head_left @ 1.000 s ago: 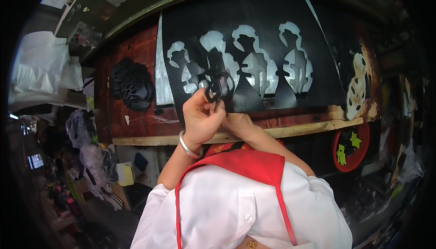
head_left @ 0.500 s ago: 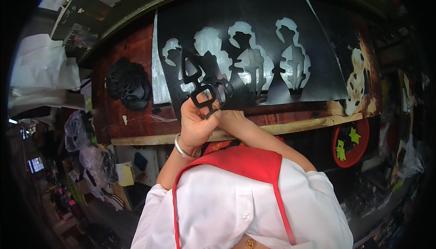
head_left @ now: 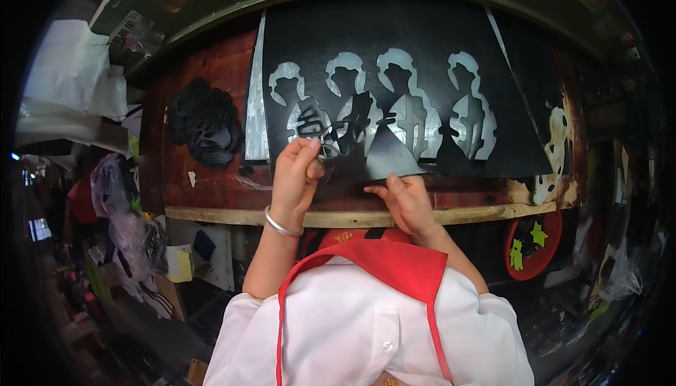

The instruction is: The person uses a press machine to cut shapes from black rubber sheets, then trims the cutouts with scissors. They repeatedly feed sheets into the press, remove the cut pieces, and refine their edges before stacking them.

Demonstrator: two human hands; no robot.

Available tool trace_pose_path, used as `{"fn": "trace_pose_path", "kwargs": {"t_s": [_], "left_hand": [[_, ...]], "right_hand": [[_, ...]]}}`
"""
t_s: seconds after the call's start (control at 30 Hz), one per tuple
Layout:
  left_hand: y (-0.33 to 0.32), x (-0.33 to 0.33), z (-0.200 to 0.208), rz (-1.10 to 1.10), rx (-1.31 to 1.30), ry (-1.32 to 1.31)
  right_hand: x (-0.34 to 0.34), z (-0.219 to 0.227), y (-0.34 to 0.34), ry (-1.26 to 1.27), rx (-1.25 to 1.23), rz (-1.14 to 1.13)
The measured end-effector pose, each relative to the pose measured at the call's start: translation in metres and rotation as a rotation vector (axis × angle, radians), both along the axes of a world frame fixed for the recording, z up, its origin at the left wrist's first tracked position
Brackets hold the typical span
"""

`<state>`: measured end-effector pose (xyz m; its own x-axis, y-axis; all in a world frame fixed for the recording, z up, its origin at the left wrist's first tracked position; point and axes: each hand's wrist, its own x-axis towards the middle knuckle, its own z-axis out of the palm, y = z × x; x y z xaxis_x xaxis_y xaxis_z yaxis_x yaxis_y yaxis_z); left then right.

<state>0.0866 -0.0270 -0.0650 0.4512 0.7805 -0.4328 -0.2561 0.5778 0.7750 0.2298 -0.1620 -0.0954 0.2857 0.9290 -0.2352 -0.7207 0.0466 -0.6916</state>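
Observation:
A large black sheet (head_left: 436, 34), with several figure-shaped openings cut through it, lies over a pale surface. My left hand (head_left: 297, 171) is closed in a pinch on a thin black cut piece (head_left: 311, 120) with looped openings, above the sheet's front left part. The piece's lower end is blurred against the dark sheet. At the sheet's front edge, my right hand (head_left: 408, 206) has its thumb and forefinger on a glossy, bent part of the sheet. Its other fingers curl below.
A pile of black cut pieces (head_left: 204, 124) lies on the reddish board (head_left: 158, 164) to the left. A wooden strip (head_left: 338, 218) runs along the front edge. A pale perforated piece (head_left: 553, 157) rests at right, above a red basin (head_left: 542, 263) with yellow-green star shapes.
My hands have moved apart: the right has come out from behind the left and gone right to the sheet's edge. The left has turned and lowered the cut piece toward the sheet.

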Motion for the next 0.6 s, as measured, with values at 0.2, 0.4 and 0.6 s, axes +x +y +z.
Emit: {"fn": "trace_pose_path", "kwargs": {"t_s": [0.2,0.4,0.6], "left_hand": [[-0.013,0.003,-0.020,-0.209,0.225,0.158],[-0.016,0.006,-0.014,-0.310,0.359,0.282],[-0.023,0.029,-0.012,-0.427,0.523,0.441]], "right_hand": [[0.007,-0.004,-0.009,0.323,-0.211,-0.019],[0.007,-0.003,-0.011,0.399,-0.234,0.013],[0.000,0.005,-0.004,0.287,-0.190,-0.089]]}}
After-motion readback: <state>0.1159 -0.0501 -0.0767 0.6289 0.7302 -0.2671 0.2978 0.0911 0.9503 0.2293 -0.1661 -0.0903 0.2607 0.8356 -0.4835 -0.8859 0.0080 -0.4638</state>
